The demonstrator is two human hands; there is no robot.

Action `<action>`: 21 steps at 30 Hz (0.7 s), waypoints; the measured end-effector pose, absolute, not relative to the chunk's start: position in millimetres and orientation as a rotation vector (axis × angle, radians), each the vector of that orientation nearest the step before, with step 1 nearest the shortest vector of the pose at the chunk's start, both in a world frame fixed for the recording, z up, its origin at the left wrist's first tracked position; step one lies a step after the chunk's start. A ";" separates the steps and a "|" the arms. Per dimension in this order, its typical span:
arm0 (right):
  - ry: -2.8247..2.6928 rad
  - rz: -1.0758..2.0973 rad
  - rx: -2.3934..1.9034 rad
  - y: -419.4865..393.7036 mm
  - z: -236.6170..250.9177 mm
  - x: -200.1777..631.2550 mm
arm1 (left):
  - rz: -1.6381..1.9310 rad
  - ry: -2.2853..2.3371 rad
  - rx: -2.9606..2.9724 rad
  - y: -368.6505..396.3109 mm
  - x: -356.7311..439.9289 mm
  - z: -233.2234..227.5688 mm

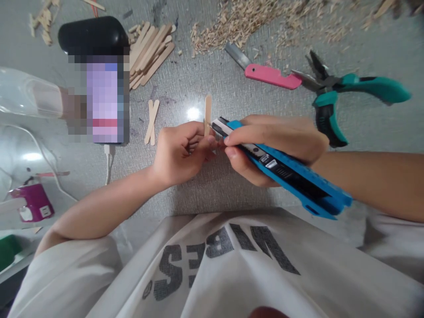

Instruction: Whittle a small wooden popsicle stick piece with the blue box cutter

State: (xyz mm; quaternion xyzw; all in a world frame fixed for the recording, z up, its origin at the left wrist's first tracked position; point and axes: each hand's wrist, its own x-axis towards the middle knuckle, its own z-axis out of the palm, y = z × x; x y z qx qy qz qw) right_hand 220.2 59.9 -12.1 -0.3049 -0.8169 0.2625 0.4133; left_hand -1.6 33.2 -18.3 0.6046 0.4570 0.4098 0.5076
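Several wooden sticks lie heaped in the upper left of the frame; below them, two crossed sticks. At centre, the left hand, fingers curled, pinches a single stick pointing toward the top edge. Right of centre, the right hand grips a blue utility knife, tip at the stick; contact cannot be confirmed. Upper right: pink-handled blade, then teal-handled pliers.

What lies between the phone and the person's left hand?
In the head view, two crossed wooden sticks lie on the table between the phone and the left hand.
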 end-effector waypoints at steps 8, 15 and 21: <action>-2.059 0.745 -0.795 56.6 -12.6 222.2 | 0.963 1.135 1.591 37.8 -2.9 -14.0; -2.000 0.698 -0.761 57.9 -14.5 219.0 | 0.915 1.080 1.357 39.7 -0.8 -10.9; -1.804 0.711 -0.689 62.9 -17.3 211.5 | 0.889 1.033 1.139 41.8 -0.1 -8.1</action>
